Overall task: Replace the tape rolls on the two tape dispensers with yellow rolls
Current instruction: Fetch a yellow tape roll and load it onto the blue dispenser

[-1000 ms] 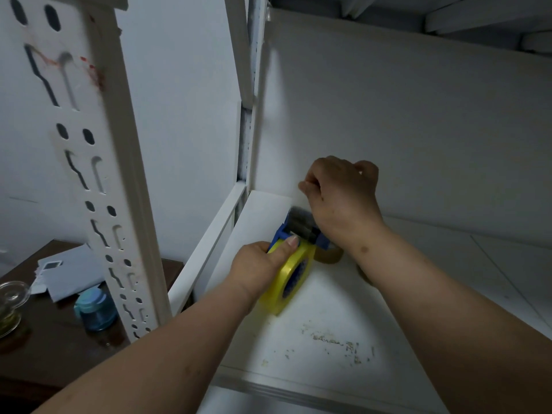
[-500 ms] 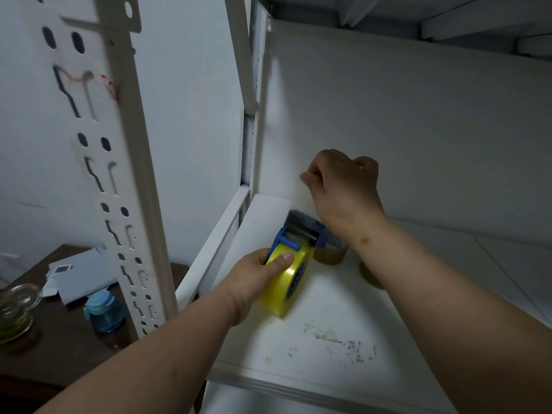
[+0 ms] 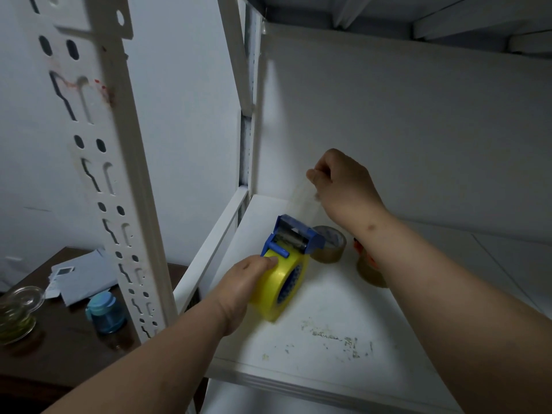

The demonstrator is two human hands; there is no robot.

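A blue tape dispenser (image 3: 294, 236) stands on the white shelf (image 3: 322, 321) with a yellow roll (image 3: 276, 286) mounted in it. My left hand (image 3: 243, 286) grips the yellow roll from the left, thumb on top by the blue hub. My right hand (image 3: 343, 186) is raised behind the dispenser and pinches the free end of a clear strip of tape (image 3: 303, 198) that runs up from the dispenser's front. A brownish roll (image 3: 330, 245) lies flat behind the dispenser. My right forearm partly hides another brownish roll with an orange piece (image 3: 367, 268).
A perforated white upright (image 3: 101, 162) of the rack stands close on the left. Beyond it, a dark wooden table (image 3: 59, 351) carries papers (image 3: 80, 274), a blue lidded jar (image 3: 104, 312) and a glass jar (image 3: 16, 313). Scuff marks (image 3: 334, 337) dot the shelf front.
My right hand has risen and drawn a strip of tape up out of the dispenser. My left hand keeps its grip on the yellow roll.
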